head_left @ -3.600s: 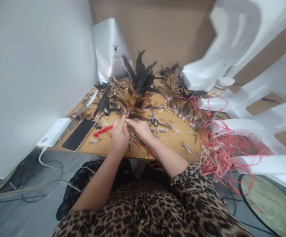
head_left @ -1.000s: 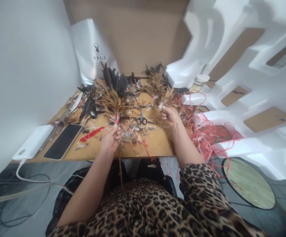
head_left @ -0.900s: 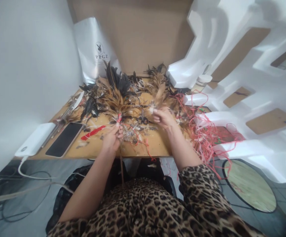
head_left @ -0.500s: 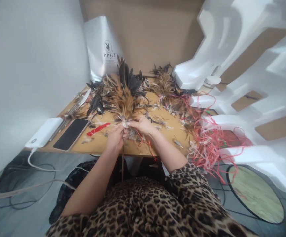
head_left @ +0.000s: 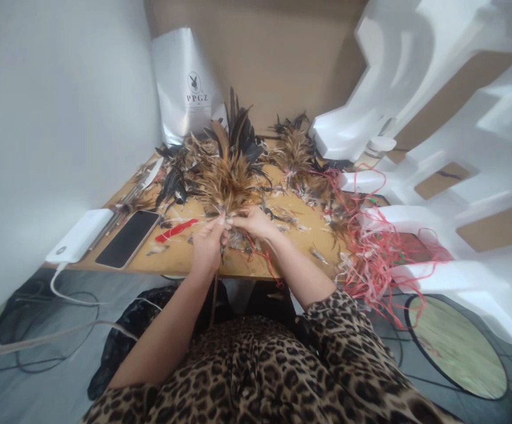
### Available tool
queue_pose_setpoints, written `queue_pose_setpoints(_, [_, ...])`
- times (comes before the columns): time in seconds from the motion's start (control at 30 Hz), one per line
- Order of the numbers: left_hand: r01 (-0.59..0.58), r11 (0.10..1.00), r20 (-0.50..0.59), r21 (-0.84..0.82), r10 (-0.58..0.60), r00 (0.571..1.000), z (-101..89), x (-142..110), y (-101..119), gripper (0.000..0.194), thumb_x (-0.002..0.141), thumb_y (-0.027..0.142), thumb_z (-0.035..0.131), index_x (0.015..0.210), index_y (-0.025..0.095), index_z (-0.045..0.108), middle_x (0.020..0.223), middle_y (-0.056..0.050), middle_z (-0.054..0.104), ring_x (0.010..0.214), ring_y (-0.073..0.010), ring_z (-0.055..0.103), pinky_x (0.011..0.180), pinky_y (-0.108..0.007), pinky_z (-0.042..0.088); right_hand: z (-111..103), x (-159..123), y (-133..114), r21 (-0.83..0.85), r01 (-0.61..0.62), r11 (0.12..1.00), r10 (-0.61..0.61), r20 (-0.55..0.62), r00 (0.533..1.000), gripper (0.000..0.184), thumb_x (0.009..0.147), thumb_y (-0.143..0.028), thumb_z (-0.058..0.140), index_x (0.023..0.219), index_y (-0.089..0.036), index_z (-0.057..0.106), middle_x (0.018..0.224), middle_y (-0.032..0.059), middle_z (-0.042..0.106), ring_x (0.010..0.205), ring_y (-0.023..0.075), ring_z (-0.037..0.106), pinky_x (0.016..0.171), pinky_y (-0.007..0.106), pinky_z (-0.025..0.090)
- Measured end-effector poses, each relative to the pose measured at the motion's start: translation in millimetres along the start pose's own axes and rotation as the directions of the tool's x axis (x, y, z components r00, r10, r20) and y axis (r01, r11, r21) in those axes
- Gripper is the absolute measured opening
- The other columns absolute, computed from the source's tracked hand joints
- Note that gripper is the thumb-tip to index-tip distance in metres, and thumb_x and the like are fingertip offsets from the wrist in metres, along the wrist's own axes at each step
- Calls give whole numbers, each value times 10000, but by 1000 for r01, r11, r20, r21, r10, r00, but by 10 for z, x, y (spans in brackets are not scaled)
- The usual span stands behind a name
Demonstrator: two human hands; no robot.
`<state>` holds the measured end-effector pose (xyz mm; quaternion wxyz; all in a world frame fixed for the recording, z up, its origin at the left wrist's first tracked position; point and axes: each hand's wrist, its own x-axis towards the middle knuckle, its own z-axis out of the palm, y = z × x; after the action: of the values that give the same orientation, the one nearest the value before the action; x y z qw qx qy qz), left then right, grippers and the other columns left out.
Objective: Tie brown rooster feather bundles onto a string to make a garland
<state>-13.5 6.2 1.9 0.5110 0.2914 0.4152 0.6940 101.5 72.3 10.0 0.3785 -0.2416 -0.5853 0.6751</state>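
Brown and black feathers fan out in a bunch [head_left: 229, 184] at the top of a thin stick [head_left: 214, 297], like a feather duster. My left hand [head_left: 208, 242] is closed around the stick at the foot of the feathers. Pressed against the same spot, the fingers of my right hand [head_left: 254, 224] pinch something pale and small, too fine to make out, perhaps feather ends or thread. The feather bunch points away from me, over the table. Just left of my left hand lies a red strip [head_left: 176, 230].
A phone [head_left: 127, 238] and a white power bank [head_left: 80, 235] lie on the wooden table [head_left: 256, 266] at left. A silver bag [head_left: 185, 88] stands behind. Another feather bunch [head_left: 294, 150], tangled pink string [head_left: 375, 265] and white foam [head_left: 441, 277] are to the right.
The feather bunch has turned and leaned slightly to the right, and the stick's lower end has swung a little left. Both hands stay at its base.
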Motion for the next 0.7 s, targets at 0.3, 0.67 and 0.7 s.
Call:
queue_pose_setpoints(0.3, [-55, 992, 8, 117, 55, 998, -66, 31, -24, 179, 720, 288, 700, 660, 125, 658, 564, 5, 539, 460, -46, 415, 419, -158, 294, 99, -8, 100, 106, -61, 992, 86, -247, 965, 389, 540, -371, 816, 803, -134, 655, 754, 5, 670, 674, 102, 593, 691, 236, 475])
queue_pose_setpoints(0.67, [-252, 880, 4, 402, 274, 962, -197, 144, 94, 88, 748, 200, 640, 718, 143, 699, 631, -7, 632, 600, -103, 554, 603, -191, 437, 329, -222, 11, -501, 115, 858, -208, -134, 969, 222, 839, -300, 524, 729, -156, 653, 725, 14, 634, 687, 115, 533, 699, 235, 403])
queue_pose_setpoints(0.7, [-288, 858, 27, 426, 306, 952, -195, 131, 97, 82, 745, 185, 638, 743, 148, 711, 694, -20, 665, 681, -125, 590, 668, -208, 456, 368, -248, -18, -571, 154, 806, -254, -98, 962, 234, 853, -285, 498, 723, -156, 644, 726, 12, 626, 690, 115, 528, 705, 234, 395])
